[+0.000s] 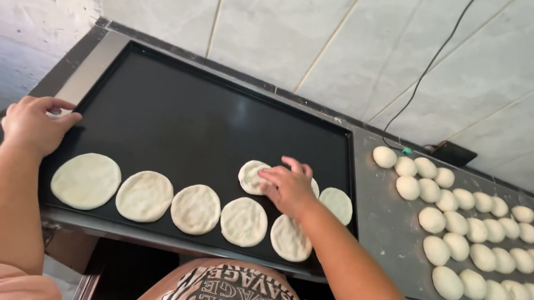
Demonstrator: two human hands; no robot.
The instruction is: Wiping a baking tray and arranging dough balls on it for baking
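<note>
**Flat dough rounds laid out on a black tray**

At the far left, the left hand [36, 123] rests on the left edge of the black tray [201, 120], fingers curled loosely over the rim and gripping nothing else. The tray sits on a grey bench [394, 237] against a pale tiled wall [340, 28].

Along the near edge of the tray runs a row of flattened dough discs, starting with the largest disc [86, 180] at the left and continuing through four more towards the right, each just beside its neighbour.

Behind the right end of that row, the right hand [288, 186] lies palm down, fingers spread and nearly flat, pressing on a small dough disc [251, 176] in a second row. Whether another disc lies fully under the palm cannot be told. One more disc [336, 204] lies just to the right of the hand, near the tray's right edge.

Further right, on the bare bench, unflattened dough balls [478, 232] stand in close rows. A thin black cable [432, 62] runs down the wall behind them.
</note>
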